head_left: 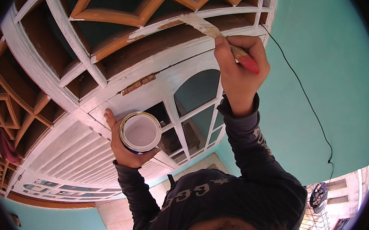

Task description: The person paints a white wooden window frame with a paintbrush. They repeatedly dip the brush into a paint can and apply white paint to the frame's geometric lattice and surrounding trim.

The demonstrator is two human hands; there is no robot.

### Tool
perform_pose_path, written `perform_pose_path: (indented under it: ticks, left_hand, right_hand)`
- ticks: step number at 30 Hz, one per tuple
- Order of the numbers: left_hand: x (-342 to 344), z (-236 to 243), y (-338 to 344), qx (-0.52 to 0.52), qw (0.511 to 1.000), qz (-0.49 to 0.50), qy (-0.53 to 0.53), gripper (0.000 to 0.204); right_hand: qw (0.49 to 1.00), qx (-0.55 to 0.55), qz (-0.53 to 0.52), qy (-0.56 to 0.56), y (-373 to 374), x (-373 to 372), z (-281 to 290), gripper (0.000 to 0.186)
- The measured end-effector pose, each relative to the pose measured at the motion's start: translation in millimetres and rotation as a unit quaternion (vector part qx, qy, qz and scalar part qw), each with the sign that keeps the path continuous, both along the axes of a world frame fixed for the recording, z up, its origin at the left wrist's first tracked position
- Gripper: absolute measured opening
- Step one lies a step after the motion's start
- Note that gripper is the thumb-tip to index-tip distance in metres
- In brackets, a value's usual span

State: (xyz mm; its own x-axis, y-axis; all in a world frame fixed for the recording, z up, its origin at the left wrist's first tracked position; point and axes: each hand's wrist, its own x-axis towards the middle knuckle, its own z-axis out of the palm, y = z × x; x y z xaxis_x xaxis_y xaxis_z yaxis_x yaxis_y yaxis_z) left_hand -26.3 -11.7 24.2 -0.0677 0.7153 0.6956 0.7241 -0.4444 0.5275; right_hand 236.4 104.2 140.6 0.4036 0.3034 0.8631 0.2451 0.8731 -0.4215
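Observation:
My right hand (246,70) grips a paintbrush (206,28) by its wooden handle, which ends in a red tip. The bristles, coated white, touch a wooden bar (161,27) of the lattice frame above the door. That bar is white toward the right and still brown-orange at its left part, with patchy white between. My left hand (124,147) is wrapped round an open paint can (141,132), held against the white door frame. Pale paint shows inside the can, and its rim is metallic.
Orange-brown zigzag lattice (143,15) fills the upper frame. Below it are a white door with glass panes (196,92), a brown hinge (138,84) and louvred panels (75,150). A black cable (305,91) hangs down the turquoise wall (339,70). A dark red cloth (7,144) hangs at far left.

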Motion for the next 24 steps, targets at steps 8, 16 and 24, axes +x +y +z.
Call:
perform_pose_path:
  ticks: [8, 16, 24]
  left_hand:
    - [-1.5, 0.4, -0.3, -0.008, 1.000, -0.005, 0.007, 0.084]
    - [-1.4, -0.2, -0.8, 0.001, 1.000, -0.009, 0.010, 0.086]
    - [-4.3, 2.5, -4.1, -0.013, 0.999, -0.021, 0.032, 0.088]
  right_hand:
    - [0.999, 0.001, -0.009, -0.032, 0.1, 1.0, 2.0, 0.019]
    - [0.991, 0.043, -0.110, -0.070, -0.2, 7.6, 18.1, 0.020]
    - [0.989, 0.065, 0.062, -0.120, -15.5, -18.9, 17.5, 0.022]
